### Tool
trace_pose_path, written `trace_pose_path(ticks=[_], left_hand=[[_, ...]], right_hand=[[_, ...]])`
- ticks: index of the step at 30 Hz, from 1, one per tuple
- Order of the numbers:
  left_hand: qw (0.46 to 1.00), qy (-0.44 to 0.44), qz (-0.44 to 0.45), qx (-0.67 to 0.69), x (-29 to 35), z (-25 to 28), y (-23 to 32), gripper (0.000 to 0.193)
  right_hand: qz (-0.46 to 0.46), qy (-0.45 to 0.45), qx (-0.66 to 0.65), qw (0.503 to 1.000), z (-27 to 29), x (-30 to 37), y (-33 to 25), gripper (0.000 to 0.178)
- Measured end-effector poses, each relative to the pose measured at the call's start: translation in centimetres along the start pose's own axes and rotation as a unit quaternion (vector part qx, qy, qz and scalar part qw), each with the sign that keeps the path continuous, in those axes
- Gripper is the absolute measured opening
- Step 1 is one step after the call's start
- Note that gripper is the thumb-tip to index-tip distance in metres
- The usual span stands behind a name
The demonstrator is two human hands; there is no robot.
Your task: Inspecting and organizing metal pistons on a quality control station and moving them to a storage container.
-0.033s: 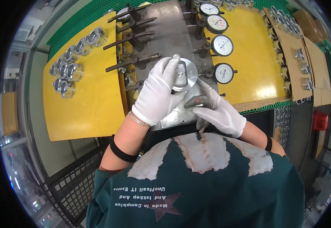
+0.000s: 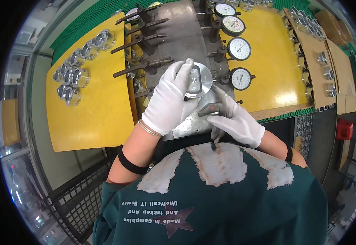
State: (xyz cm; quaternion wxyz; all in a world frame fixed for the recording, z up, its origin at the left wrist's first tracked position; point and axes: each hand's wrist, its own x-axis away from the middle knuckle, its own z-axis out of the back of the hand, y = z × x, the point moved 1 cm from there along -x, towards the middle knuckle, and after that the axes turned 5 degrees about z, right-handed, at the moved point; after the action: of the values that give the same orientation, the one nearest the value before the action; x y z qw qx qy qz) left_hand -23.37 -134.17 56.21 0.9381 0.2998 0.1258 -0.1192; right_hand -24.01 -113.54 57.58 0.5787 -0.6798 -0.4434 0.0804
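In a white glove, my left hand (image 2: 167, 100) is closed around a silver metal piston (image 2: 205, 81). The piston's round crown faces up and has a dark-rimmed, rounded recess in it. Just to the lower right, my right hand (image 2: 237, 122) wears a white glove with grey-stained fingertips. Its fingers are apart, and one fingertip reaches the piston's lower right edge; whether it touches is unclear. Both hands are over the near end of a grey metal plate (image 2: 182, 41). The piston's underside is hidden.
Several dial gauges (image 2: 239, 49) on dark posts line the plate's right side. Dark clamp bars (image 2: 143, 67) stick out along its left. Pistons (image 2: 80, 77) stand on the left yellow sheet (image 2: 92, 122); others (image 2: 328, 73) stand on cardboard at right. A red bin (image 2: 344, 129) sits far right.
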Motion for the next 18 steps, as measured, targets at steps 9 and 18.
trace_pose_path(ticks=[9, 18], left_hand=[[1.0, -0.011, 0.001, 0.028, 0.07, 0.18, 0.0, 0.082], [1.0, -0.003, 0.003, 0.015, -0.14, 0.09, 0.12, 0.082]], right_hand=[[0.032, -0.012, 0.028, 0.999, 0.38, 0.02, 0.81, 0.086], [0.017, -0.005, 0.03, 0.999, 0.29, -0.06, 0.33, 0.088]])
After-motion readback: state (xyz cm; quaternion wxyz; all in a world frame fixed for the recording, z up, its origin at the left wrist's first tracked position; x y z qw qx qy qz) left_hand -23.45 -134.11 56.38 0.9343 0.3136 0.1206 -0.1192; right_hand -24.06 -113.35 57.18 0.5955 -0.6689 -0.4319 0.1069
